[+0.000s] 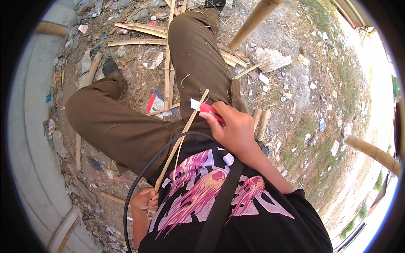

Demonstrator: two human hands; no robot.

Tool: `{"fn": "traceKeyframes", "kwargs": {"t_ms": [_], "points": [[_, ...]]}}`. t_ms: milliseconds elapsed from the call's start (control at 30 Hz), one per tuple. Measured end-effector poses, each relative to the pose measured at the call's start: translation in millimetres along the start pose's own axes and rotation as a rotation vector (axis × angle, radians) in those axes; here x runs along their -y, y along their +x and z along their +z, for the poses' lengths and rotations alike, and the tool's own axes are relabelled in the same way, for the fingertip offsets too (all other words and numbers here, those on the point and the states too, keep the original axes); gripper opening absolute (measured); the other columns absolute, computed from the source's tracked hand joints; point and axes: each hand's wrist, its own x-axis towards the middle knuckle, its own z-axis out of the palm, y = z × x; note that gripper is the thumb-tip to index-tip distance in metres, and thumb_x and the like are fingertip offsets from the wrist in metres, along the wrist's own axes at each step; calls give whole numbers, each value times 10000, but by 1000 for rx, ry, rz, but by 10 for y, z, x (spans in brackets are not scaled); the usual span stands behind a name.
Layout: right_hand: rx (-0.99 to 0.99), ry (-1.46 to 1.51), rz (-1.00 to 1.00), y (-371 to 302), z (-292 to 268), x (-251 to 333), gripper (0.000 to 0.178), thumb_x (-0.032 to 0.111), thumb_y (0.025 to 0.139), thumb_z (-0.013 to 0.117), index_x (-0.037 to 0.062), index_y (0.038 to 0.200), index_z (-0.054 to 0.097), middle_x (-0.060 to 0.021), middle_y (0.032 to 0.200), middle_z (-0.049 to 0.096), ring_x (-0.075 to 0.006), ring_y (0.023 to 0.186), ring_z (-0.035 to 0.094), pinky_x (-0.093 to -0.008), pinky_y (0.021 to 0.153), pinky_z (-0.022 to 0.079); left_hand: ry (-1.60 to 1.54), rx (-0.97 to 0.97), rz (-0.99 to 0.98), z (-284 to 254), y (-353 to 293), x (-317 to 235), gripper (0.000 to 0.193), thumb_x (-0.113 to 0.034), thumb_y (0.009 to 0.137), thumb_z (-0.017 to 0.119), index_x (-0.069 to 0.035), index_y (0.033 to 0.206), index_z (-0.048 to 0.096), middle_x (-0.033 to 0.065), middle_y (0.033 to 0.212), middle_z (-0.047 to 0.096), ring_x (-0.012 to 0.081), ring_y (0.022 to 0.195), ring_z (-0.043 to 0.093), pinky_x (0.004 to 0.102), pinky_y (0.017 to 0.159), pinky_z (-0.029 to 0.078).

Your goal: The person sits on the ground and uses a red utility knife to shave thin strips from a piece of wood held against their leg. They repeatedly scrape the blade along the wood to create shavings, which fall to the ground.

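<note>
My right hand point(230, 125) is closed round the red handle of a utility knife point(209, 112). Its pale blade lies against a thin bamboo strip point(182, 135), close to the strip's far end. The strip slants across my lap from upper right to lower left. At its near end, my left hand point(144, 200) grips it with curled fingers. A narrow peeled sliver point(179, 154) hangs alongside the strip, curling at its lower end over my shirt.
Split bamboo pieces point(139, 42) lie on the littered ground beyond my legs. A bamboo pole point(255, 23) rises at the far right of my knee, and another point(373, 155) juts in from the right. A black cable point(139, 179) loops across my lap. A grey wall point(36, 126) stands left.
</note>
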Motion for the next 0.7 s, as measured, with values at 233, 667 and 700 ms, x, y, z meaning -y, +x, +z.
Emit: {"fn": "traceKeyframes", "kwargs": {"t_ms": [233,667,700], "points": [[-19,-13,-32,-11,47,-39,333,402,895,794,109,841,645,-60,680,650,-267,526,637,-377,464,462,39,-312,-4,1,13,343,413,-402,1060,603,-79,820,513,-44,617,397,50,488,316,230,442,221],[-43,4,125,154,-61,-26,286,322,946,765,81,960,612,-95,690,667,-246,506,633,-365,456,455,1471,-776,864,1861,624,-1469,447,-163,906,741,30,1276,580,207,1125,622,391,1057,595,454,930,479],[-59,-44,54,195,-73,-27,283,321,961,743,72,964,609,-89,697,665,-260,506,630,-367,450,453,1489,-804,991,1901,881,-1542,431,-183,959,694,18,1316,559,204,1037,635,383,956,627,464,874,495]]}}
